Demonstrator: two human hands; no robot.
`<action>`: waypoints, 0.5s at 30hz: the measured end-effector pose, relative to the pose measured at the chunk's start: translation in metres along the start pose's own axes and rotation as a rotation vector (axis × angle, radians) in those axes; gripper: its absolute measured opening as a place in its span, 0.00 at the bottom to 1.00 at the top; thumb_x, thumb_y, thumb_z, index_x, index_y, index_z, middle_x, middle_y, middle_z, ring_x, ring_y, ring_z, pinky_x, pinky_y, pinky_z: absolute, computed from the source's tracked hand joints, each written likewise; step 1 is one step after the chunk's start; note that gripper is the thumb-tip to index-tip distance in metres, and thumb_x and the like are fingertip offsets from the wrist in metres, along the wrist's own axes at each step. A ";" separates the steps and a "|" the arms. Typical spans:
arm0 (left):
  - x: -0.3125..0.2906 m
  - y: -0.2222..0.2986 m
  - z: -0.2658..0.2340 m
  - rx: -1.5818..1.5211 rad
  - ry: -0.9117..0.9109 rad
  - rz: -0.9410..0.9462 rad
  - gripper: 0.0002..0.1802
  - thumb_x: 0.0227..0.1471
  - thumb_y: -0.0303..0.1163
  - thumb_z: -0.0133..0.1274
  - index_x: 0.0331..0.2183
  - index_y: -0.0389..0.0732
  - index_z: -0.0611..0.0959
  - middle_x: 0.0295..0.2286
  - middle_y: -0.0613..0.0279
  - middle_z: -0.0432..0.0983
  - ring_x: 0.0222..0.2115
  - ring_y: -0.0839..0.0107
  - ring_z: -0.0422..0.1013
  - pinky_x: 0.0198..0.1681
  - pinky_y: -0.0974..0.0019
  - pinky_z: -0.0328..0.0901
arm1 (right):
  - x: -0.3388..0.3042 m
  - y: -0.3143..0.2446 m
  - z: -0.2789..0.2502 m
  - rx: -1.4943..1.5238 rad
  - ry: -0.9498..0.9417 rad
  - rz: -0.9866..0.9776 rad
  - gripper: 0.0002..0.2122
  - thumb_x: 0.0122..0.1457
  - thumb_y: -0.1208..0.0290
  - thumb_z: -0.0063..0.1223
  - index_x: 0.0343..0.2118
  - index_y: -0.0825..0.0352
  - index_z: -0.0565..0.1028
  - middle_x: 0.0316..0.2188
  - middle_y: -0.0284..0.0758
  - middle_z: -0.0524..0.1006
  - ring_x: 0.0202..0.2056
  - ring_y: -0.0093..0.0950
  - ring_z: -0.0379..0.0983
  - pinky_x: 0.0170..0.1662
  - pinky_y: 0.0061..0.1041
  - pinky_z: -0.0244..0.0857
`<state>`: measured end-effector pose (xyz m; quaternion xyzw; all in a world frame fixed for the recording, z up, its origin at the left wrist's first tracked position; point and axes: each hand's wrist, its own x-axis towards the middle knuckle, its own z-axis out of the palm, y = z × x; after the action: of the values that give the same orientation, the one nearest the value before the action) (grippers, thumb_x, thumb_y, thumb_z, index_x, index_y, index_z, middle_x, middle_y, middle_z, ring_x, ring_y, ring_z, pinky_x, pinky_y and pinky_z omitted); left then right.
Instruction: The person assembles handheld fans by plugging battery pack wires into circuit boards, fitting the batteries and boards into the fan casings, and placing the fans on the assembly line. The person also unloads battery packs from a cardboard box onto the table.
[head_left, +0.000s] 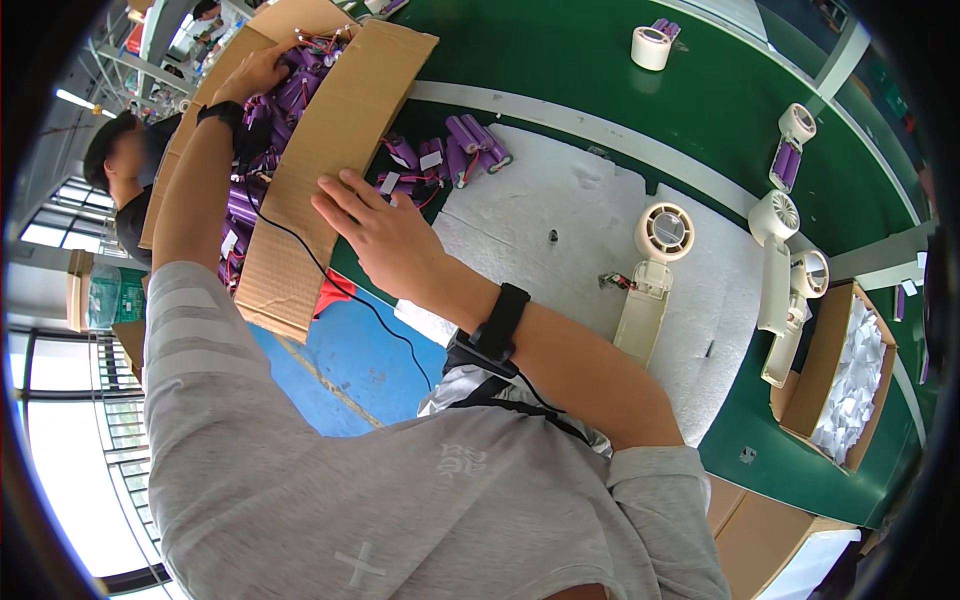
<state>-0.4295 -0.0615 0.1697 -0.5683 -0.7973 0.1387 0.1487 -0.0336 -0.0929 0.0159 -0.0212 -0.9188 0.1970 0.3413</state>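
Note:
A cardboard box (330,130) full of purple battery packs (300,92) with thin wires stands at the upper left. My left hand (252,76) reaches inside, its fingers at the packs near the far end; the fingertips are too hidden to tell whether they grip one. My right hand (385,228) is open, fingers stretched out with their tips by the box's right flap, and nothing shows in it. Several more battery packs (455,155) lie loose beside the box, just beyond my right hand.
A white foam sheet (560,240) covers part of the green table (540,50). On it lies a cream handheld fan casing (645,310) with its round head. More fan parts (775,215) lie to the right, near a carton (850,380) of white pieces. A person (130,180) is at the far left.

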 end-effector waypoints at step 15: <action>0.002 0.018 -0.007 -0.005 -0.034 -0.125 0.33 0.45 0.27 0.55 0.54 0.57 0.70 0.43 0.49 0.75 0.44 0.47 0.71 0.45 0.50 0.68 | 0.001 0.002 -0.001 0.004 0.009 -0.001 0.32 0.53 0.76 0.48 0.63 0.61 0.56 0.65 0.31 0.54 0.65 0.30 0.49 0.47 0.39 0.66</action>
<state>-0.4117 -0.0530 0.1694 -0.5152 -0.8341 0.1367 0.1423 -0.0337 -0.0906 0.0161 -0.0211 -0.9169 0.1988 0.3454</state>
